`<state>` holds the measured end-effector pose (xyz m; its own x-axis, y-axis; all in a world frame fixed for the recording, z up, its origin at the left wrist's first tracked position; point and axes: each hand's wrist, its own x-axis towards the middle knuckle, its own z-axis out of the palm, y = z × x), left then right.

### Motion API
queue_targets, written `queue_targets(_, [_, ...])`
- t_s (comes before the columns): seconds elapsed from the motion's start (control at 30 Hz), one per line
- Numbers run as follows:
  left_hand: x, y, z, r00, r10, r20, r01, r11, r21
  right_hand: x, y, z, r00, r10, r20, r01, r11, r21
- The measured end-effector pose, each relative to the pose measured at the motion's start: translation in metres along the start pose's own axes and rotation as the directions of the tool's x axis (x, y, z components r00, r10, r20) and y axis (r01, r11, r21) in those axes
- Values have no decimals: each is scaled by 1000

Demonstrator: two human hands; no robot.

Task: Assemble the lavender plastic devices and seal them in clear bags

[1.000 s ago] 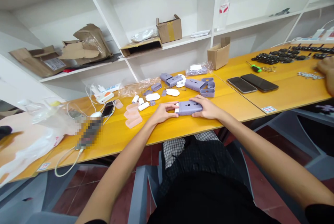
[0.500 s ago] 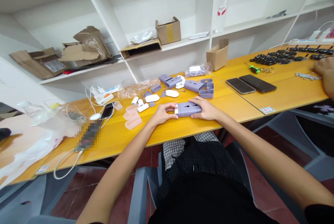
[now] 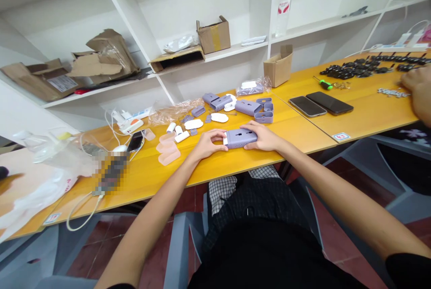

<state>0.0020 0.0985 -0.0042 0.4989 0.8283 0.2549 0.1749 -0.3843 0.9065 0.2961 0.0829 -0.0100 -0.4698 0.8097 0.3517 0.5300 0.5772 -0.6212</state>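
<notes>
A purple plastic casing (image 3: 240,138) with slots in its top lies lengthwise near the table's front edge. From its left end sticks out a small white part (image 3: 225,138). My left hand (image 3: 210,143) closes thumb and fingers round that white end. On the other side, my right hand (image 3: 261,136) grips the casing's right end, thumb at the front and fingers at the back. Behind my hands lie more purple casings (image 3: 248,107), purple end caps (image 3: 263,117) and white oval plates (image 3: 219,118). White cylinders (image 3: 182,136) and pale pink trays (image 3: 169,156) are to the left.
Two phones (image 3: 330,102) and a green screwdriver (image 3: 326,85) lie right of my hands. Black parts (image 3: 353,69) are spread farther back, near another person's hand (image 3: 417,89). Shelves with cardboard boxes (image 3: 213,36) rise behind. A power strip (image 3: 131,126) and cables sit left.
The whole view has shifted slightly, so things appear a little up and left. Both hands keep their hold on the casing and white part, with no clear movement between them.
</notes>
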Motion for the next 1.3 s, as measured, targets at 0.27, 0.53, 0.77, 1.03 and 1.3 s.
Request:
queue_targets(0.27, [-2,3,-2,997,62,55,-63,998,7,1,2,0,1000,17,-4,-17,1000,16])
queue_targets(0.53, [0,-1,0,999,32,13,-32,999,-2,1,1,-2,1000,-7,6,7,1000,-12])
queue_targets(0.77, [1,-1,0,1000,26,15,-26,1000,-4,1,4,0,1000,-14,-9,14,1000,1])
queue_targets(1.03, [0,4,0,1000,9,9,-9,1000,12,3,3,1,1000,-4,-23,4,1000,-10])
queue_targets(1.3, [2,6,1,999,-33,-15,32,997,-63,3,-1,-1,999,9,-37,-9,1000,-4])
